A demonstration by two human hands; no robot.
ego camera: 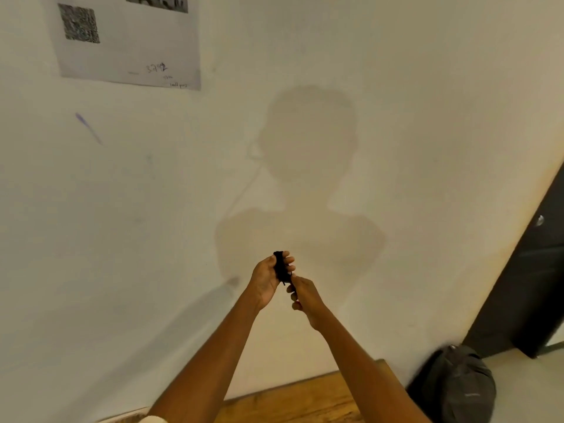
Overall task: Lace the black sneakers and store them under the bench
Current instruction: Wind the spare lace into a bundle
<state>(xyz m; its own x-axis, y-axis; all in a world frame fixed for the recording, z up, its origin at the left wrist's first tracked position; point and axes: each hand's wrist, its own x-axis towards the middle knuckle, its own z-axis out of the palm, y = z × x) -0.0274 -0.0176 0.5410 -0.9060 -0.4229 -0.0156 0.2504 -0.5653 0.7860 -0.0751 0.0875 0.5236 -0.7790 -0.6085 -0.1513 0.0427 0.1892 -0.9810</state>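
Both my hands are raised in front of a white wall. My left hand (268, 277) grips a bunched black shoelace (280, 267), with its fingers curled round the bundle. Just below and to the right, my right hand (302, 293) pinches a loose end of that lace. The black sneakers are out of view. A strip of wooden bench top (305, 398) shows at the bottom, below my forearms.
A dark grey backpack (454, 386) leans against the wall at the bottom right, beside a dark door (531, 270). A paper sheet with a printed code (128, 41) hangs on the wall at the top left. My shadow falls on the wall ahead.
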